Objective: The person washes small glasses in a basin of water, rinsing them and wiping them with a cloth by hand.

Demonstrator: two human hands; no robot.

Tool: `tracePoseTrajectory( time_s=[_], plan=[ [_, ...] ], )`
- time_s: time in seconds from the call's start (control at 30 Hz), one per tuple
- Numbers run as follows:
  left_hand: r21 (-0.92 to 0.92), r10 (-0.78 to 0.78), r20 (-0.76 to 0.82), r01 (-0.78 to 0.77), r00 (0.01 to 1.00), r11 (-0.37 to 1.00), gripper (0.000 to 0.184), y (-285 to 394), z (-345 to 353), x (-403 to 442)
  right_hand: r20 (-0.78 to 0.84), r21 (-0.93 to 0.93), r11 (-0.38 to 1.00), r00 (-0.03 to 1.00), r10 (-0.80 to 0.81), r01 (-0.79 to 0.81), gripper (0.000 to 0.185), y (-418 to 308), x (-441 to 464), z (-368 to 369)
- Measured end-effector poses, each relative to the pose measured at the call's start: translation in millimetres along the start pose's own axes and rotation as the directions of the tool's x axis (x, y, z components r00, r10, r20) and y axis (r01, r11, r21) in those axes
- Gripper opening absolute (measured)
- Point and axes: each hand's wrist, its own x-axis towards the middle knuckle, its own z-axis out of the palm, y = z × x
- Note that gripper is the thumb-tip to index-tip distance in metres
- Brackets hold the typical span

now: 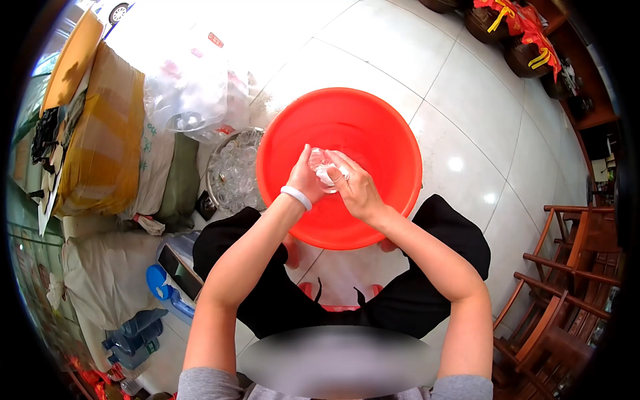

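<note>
Between my two hands, over the large red basin (273,127), is a small clear glass (321,159). My left hand (305,179), with a white band on its wrist, is wrapped round the glass from the left. My right hand (360,190), a ring on one finger, closes on it from the right. Something white shows at the glass by the right fingertips; I cannot tell what it is. Left of the basin, partly behind its rim, stands a round metal tray (212,175) full of clear glasses (240,163).
A clear plastic bag (190,90) stands beyond the tray. Taped cardboard boxes (100,133) and sacks (107,267) line the left side. Wooden chairs (553,293) are at right; dark jars with red cloth (527,53) stand at the far right on the white tiled floor (460,133).
</note>
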Motion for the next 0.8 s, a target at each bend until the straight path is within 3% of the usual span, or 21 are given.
tracePoseTrajectory(
  time_s=[0.07,0.1,0.13,0.17,0.23,0.3,0.33,0.43,0.47,0.5,0.57,0.63,0.67,0.77,0.8],
  plan=[
    [-0.039,-0.021,0.025,0.022,0.999,0.999,0.045,2.7,-21.8,14.2,-0.036,0.223,0.974,0.999,0.041,-0.032,0.047,-7.0,1.8,-4.8],
    [-0.075,-0.042,0.053,0.046,0.998,0.996,0.044,2.9,-30.1,19.8,-0.036,0.223,0.974,0.998,0.042,-0.033,0.047,-7.5,4.8,-8.9],
    [-0.040,-0.062,-0.054,0.060,0.997,0.997,0.036,4.0,1.9,0.0,-0.068,0.356,0.926,0.984,0.162,-0.128,0.048,-5.6,10.5,-14.5],
    [-0.039,-0.067,-0.053,0.065,0.996,0.997,0.036,3.5,2.2,-1.3,-0.085,0.484,0.850,0.955,0.284,-0.209,0.048,-3.5,15.9,-21.3],
    [0.152,-0.111,0.086,0.097,0.990,0.984,0.040,5.2,3.3,-4.7,-0.073,0.635,0.732,0.923,0.377,-0.249,0.050,0.2,25.3,-35.7],
    [0.149,-0.082,0.054,0.073,0.995,0.986,0.042,1.5,10.6,-6.5,-0.091,0.708,0.674,0.919,0.385,-0.212,0.052,0.8,30.1,-44.0],
    [0.192,-0.124,0.102,0.103,0.987,0.976,0.042,2.2,12.0,-8.1,-0.096,0.706,0.675,0.917,0.388,-0.212,0.052,-0.1,28.6,-43.5],
    [0.233,-0.150,0.176,0.107,0.973,0.967,0.040,-4.0,6.8,0.4,0.045,0.430,0.891,0.989,0.140,-0.146,0.060,6.0,16.4,-20.7],
    [0.226,-0.125,0.202,0.078,0.972,0.971,0.039,-6.0,5.7,2.1,0.003,0.163,0.987,1.000,-0.009,0.009,0.060,11.5,12.5,-10.7],
    [0.229,-0.128,0.199,0.081,0.972,0.970,0.039,-7.2,3.4,1.9,0.006,-0.119,0.979,0.987,-0.164,0.163,0.060,16.9,8.9,-2.0],
    [0.376,-0.182,0.299,0.060,0.937,0.925,0.047,-8.8,10.4,-7.4,-0.030,-0.109,0.992,0.997,-0.072,0.068,0.056,18.1,9.6,-2.8],
    [0.388,-0.163,0.206,0.072,0.965,0.919,0.047,-9.1,22.7,-17.3,0.306,0.236,0.919,0.922,0.238,-0.316,0.048,26.4,19.6,-18.1],
    [0.367,-0.179,0.194,0.098,0.965,0.925,0.043,-7.9,28.7,-20.0,0.284,0.368,0.851,0.917,0.280,-0.374,0.037,34.1,20.7,-14.2],
    [0.368,-0.185,0.232,0.090,0.955,0.925,0.039,-7.8,25.1,-17.8,0.187,0.372,0.804,0.886,0.424,-0.464,0.029,40.7,26.7,-20.3],
    [0.343,-0.199,0.195,0.124,0.960,0.931,0.039,-10.4,23.0,-16.1,0.146,0.459,0.766,0.889,0.434,-0.450,0.026,45.8,24.6,-16.6]
  ],
)
